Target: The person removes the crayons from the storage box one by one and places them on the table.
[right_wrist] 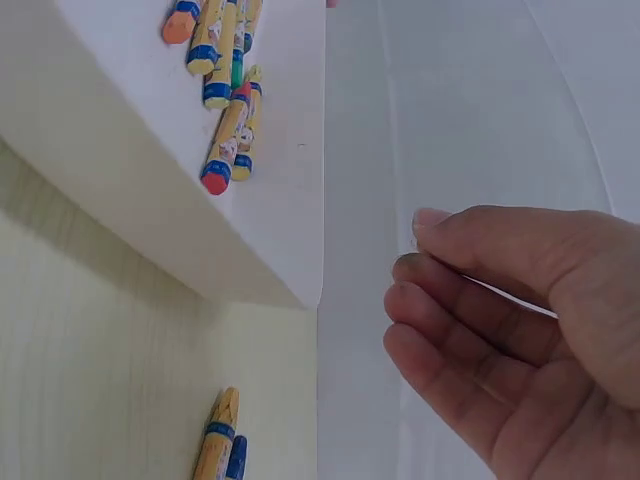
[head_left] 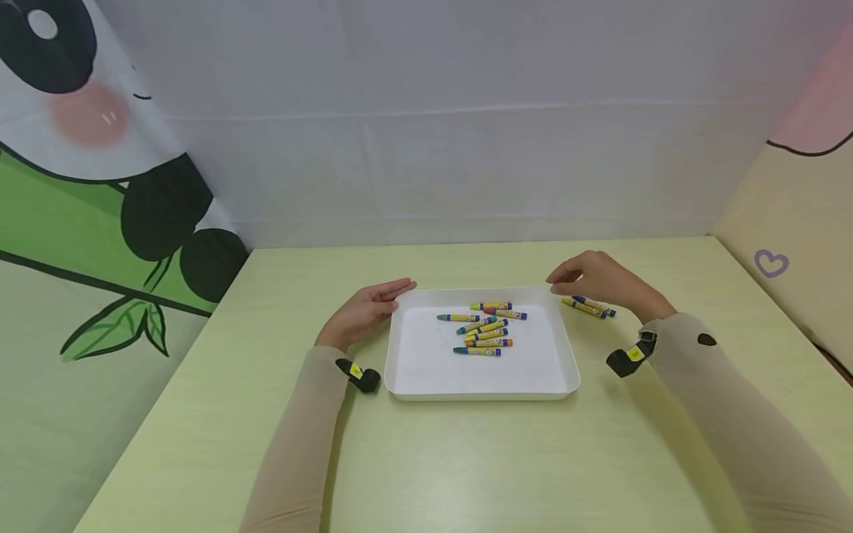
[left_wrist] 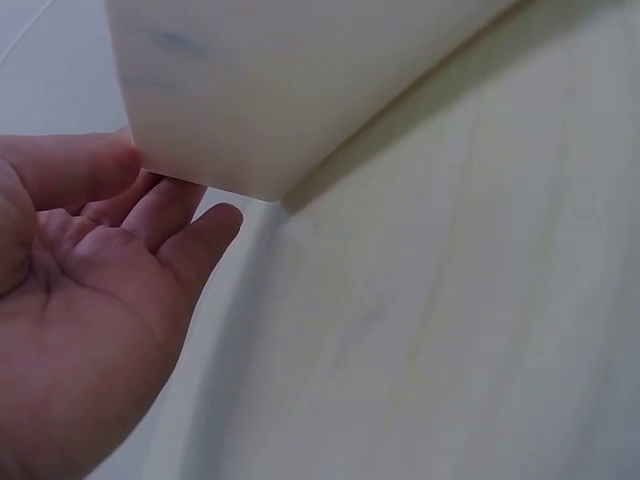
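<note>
A white tray (head_left: 426,374) lies on the table with several yellow-wrapped crayons (head_left: 489,343) in it, mostly bunched near its middle. My left hand (head_left: 363,312) is at the tray's back left corner, thumb against the rim and extended fingers reaching behind it. In the left wrist view the tray's corner (left_wrist: 215,150) hides some fingertips. By the back right corner, my right hand (head_left: 596,280) hovers with loosely bent fingers. Nothing shows between its thumb and fingers in the right wrist view. Two more crayons (head_left: 583,307) lie on the table just right of the tray, below that hand.
The pale wood-look table (head_left: 466,466) extends in front of the tray and to both sides. Behind it hangs a light grey cloth (head_left: 466,170). Printed cartoon panels stand at the left (head_left: 100,222) and right (head_left: 793,215). Both wrists carry small black cameras.
</note>
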Demonstrator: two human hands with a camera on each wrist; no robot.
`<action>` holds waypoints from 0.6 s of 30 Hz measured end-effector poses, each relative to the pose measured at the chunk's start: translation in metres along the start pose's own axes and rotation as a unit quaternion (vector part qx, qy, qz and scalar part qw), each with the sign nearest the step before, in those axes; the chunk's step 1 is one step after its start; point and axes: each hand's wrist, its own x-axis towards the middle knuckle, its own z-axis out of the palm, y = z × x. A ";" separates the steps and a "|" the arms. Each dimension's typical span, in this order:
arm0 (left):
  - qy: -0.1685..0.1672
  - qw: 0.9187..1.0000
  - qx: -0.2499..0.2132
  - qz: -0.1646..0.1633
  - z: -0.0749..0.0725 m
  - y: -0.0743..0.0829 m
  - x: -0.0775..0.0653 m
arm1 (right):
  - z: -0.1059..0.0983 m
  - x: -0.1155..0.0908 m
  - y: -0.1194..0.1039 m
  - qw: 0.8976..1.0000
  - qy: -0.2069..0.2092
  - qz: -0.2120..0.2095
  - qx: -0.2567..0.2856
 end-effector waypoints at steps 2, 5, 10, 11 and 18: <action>0.001 1.000 0.000 0.001 0.000 -0.001 0.001 | 0.003 0.004 -0.004 1.000 -0.006 -0.006 -0.002; 0.001 1.000 -0.002 0.003 -0.001 -0.002 0.001 | 0.008 0.011 -0.010 1.000 -0.016 -0.002 -0.004; 0.001 1.000 -0.001 0.006 0.000 -0.004 0.002 | 0.019 0.022 -0.015 0.999 -0.041 0.009 -0.017; 0.001 1.000 0.000 0.006 0.000 -0.004 0.002 | 0.022 0.024 -0.015 0.999 -0.046 0.010 -0.017; 0.002 1.000 0.002 0.008 0.001 -0.004 0.001 | 0.036 0.037 -0.017 0.997 -0.070 0.028 -0.013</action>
